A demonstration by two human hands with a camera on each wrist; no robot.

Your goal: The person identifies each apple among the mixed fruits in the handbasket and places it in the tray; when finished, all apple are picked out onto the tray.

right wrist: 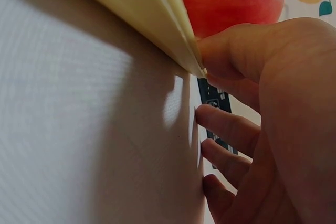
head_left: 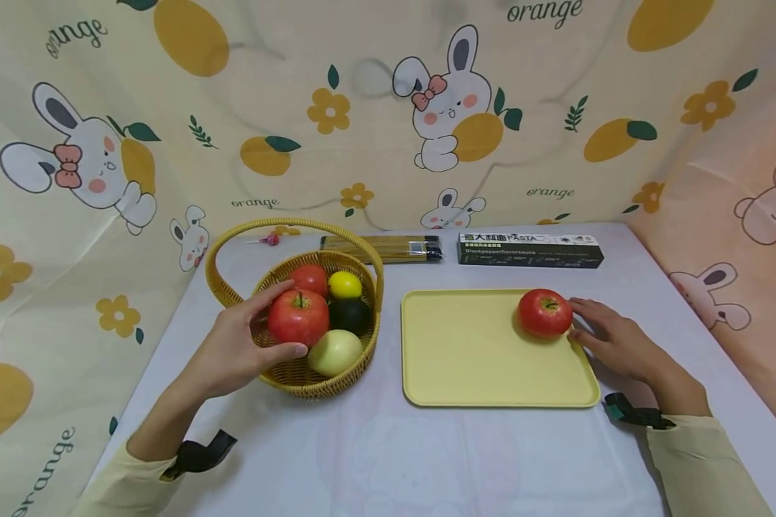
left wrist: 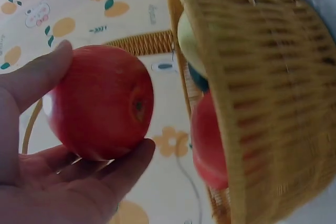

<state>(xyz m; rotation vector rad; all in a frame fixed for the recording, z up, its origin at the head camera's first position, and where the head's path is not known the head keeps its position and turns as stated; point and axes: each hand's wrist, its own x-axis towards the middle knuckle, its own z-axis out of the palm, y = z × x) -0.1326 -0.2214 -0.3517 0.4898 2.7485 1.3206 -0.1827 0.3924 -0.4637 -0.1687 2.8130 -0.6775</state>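
My left hand [head_left: 236, 352] holds a red apple [head_left: 299, 317] between thumb and fingers over the left side of the wicker basket [head_left: 310, 389]. In the left wrist view this apple [left wrist: 107, 100] is apart from the basket wall. Inside the basket lie another red fruit [head_left: 309, 279], a yellow lemon-like fruit [head_left: 345, 285], a dark green fruit [head_left: 350, 316] and a pale green fruit [head_left: 336, 352]. At the right, my right hand [head_left: 627, 348] is at the edge of the yellow tray [head_left: 465, 359], its fingertips close beside a red apple [head_left: 544, 314] on the tray. Whether they touch it is unclear.
Behind the tray lies a dark pasta box [head_left: 530, 251]. A pack of noodles [head_left: 394, 249] lies behind the basket, near a small pink item [head_left: 271, 239]. The basket's tall handle [head_left: 291, 222] arches over its back. A printed cloth [head_left: 375, 108] hangs behind the white table [head_left: 388, 445].
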